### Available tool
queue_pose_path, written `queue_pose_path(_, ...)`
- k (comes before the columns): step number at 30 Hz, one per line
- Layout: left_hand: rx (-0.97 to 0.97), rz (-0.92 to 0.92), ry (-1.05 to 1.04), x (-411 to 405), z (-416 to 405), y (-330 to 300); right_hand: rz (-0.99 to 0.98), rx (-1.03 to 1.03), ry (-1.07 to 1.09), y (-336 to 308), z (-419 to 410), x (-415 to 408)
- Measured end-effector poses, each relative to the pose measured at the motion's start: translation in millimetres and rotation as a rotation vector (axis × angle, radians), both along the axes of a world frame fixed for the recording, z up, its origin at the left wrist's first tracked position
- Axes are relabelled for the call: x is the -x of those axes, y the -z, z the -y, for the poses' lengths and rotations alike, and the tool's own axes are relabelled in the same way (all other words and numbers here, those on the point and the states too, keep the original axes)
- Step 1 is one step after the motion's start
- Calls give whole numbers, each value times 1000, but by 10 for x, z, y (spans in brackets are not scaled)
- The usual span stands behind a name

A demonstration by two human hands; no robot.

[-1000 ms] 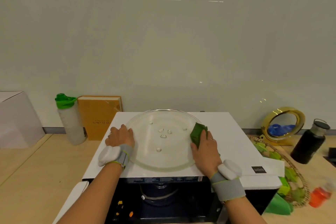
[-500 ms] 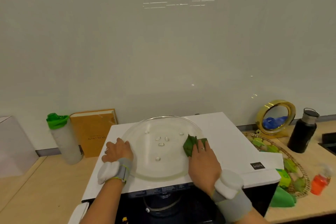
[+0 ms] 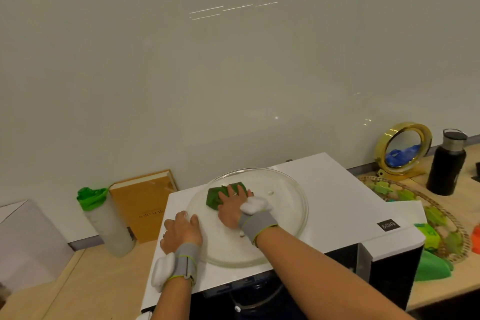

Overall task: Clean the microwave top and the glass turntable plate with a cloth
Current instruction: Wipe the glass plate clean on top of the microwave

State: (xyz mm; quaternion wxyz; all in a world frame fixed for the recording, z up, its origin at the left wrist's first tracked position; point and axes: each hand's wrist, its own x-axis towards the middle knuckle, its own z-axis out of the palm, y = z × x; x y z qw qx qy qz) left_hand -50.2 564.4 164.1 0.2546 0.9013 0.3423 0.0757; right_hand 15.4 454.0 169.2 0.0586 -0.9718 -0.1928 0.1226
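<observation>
A round glass turntable plate (image 3: 285, 218) lies flat on the white microwave top (image 3: 337, 200). My right hand (image 3: 232, 206) lies flat inside the plate near its far left part, fingers spread, pressing a folded green cloth (image 3: 214, 199) onto the glass. My left hand (image 3: 181, 232) rests on the microwave top at the plate's left rim, its thumb touching the edge. The microwave door hangs open below, and the dark cavity (image 3: 259, 299) shows.
A frosted bottle with a green lid (image 3: 106, 223) and an orange book (image 3: 144, 202) stand left of the microwave, beside a white box (image 3: 28, 244). To the right are a gold round mirror (image 3: 402, 149), a black flask (image 3: 448, 166) and a wicker tray of green items (image 3: 441, 221).
My right hand has slid the green cloth leftward from the plate's right rim across the glass to its far left part. The left hand has stayed at the left rim. The view has tilted.
</observation>
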Motion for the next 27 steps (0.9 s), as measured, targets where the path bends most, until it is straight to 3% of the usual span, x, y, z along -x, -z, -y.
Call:
queue_pose_path(2, 1, 7, -7, 13, 1, 2, 3, 26, -5, 7, -81, -52)
queue_pose_path(5, 3, 21, -15, 10, -6, 22, 54, 27, -181, -31, -16, 264)
queue_pose_path(10, -21, -1, -17, -2, 13, 16, 41, -66, -469, -102, 726, 788)
queue_pose_path(18, -96, -82, -2, -21, 36, 3, 59, -40, 25, -161, 1554, 223)
queue_pose_path(27, -161, -81, -36, -25, 118, -24, 48, -248, 31, -41, 1601, 114)
